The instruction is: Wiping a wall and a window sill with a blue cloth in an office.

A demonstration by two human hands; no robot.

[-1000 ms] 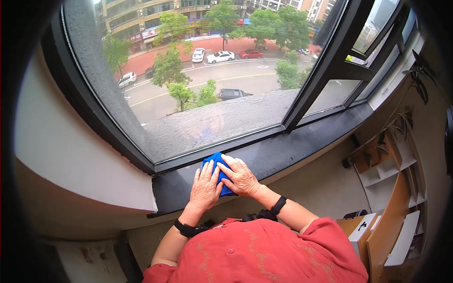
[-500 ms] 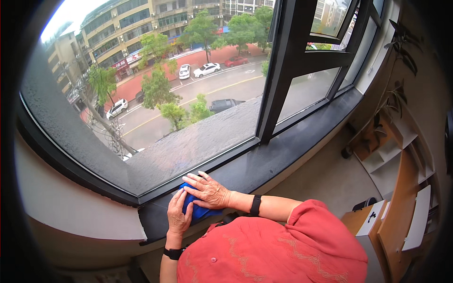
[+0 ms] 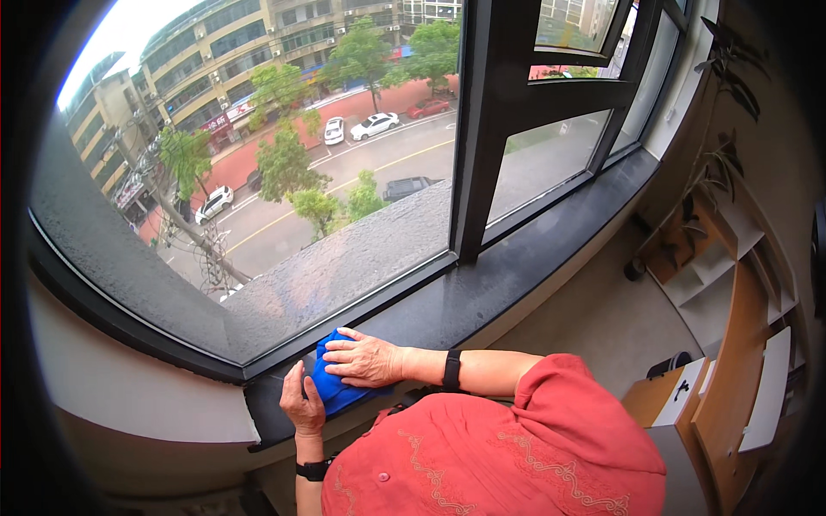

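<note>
A blue cloth (image 3: 331,389) lies bunched on the dark window sill (image 3: 430,303), near its left end. My right hand (image 3: 368,359) rests over the cloth with its fingers bent onto it, holding it against the sill. Just left of the cloth is my left hand (image 3: 303,404), thumb and fingers apart and nothing in its grasp. Its thumb side is close to the cloth's edge; whether they touch I cannot tell. Part of the cloth is hidden under my right hand.
A large window pane (image 3: 344,249) in a black frame (image 3: 469,172) rises behind the sill. Farther right, a small window sash (image 3: 576,26) is tilted open. A wooden desk (image 3: 731,370), low shelves (image 3: 705,275) and a leafy plant (image 3: 723,172) stand at the right.
My hands have moved apart: the left has come off the cloth, toward the left and nearer to me. The right has shifted slightly left and nearer, and more of the cloth shows.
</note>
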